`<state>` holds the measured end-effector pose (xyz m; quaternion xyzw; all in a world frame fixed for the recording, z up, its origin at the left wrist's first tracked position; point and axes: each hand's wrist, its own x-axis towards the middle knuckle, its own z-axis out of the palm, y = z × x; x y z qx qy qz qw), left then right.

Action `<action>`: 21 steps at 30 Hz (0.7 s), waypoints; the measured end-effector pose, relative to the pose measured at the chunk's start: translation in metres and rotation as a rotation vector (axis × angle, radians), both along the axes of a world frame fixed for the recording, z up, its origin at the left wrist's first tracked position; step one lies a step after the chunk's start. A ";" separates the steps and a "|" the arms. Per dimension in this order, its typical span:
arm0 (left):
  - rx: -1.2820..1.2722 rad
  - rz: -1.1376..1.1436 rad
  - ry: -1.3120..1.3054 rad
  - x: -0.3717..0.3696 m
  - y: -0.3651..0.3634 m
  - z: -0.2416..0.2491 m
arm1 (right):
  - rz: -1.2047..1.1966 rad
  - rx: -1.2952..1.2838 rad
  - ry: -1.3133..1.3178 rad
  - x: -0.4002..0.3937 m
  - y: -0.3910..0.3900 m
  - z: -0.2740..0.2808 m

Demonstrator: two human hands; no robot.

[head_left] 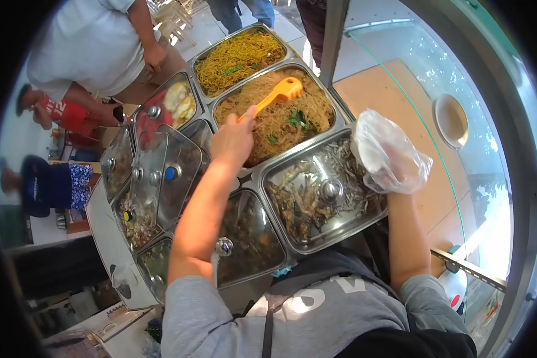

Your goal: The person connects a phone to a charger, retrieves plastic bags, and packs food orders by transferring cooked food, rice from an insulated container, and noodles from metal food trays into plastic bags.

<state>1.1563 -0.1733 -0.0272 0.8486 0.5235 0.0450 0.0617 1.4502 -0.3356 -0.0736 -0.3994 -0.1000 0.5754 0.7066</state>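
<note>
**Left hand point(232, 140) on an orange plastic serving spoon with a toothed head point(287, 89), right hand point(394, 158) at a thin clear plastic bag point(422, 166)**

On my feed, the left hand is closed around the spoon's handle, with the head lying over a rectangular metal tray of light-brown noodles point(274, 122) topped with green leaves. That tray has its food uncovered, and the spoon's head is at its far side.

I have the right hand raised at the right, above the near tray's far corner. The bag bunches around it, so I cannot tell whether its fingers are spread or pressed together.

Just below the brown noodles I see small dried fish point(301, 209) in a metal tray, under a clear lid with a round metal knob point(331, 190). Beyond the brown noodles sits a tray of yellow noodles point(238, 62) with bits of green. To the left, clear lids overlap, one with a blue knob point(172, 173); a yellow-topped knob point(128, 215) is lower down.

A person in a white shirt point(86, 51) stands at the far left side of the trays, one arm hanging near them. Over on my right, a round pale bowl point(451, 121) is near a thin green cord point(420, 113).
</note>
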 end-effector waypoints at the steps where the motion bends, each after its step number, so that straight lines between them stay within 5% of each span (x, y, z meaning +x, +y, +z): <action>1: 0.015 -0.023 0.057 -0.011 -0.004 0.001 | -0.005 0.003 0.014 0.008 -0.002 -0.011; 7: -0.046 0.057 0.019 -0.044 -0.004 0.055 | 0.038 0.005 0.055 0.036 0.033 -0.065; 12: 0.101 -0.030 -0.131 -0.007 0.043 0.020 | 0.099 0.004 0.070 0.048 0.074 -0.096; 15: -0.021 0.091 0.044 0.001 0.043 0.008 | 0.306 0.258 0.224 0.024 0.078 -0.051; 19: -0.100 0.053 0.118 -0.028 0.007 0.033 | 0.326 0.215 0.230 0.024 0.078 -0.050; 21: -0.091 0.023 0.096 -0.041 0.011 0.053 | 0.138 0.310 -0.188 0.012 0.082 -0.055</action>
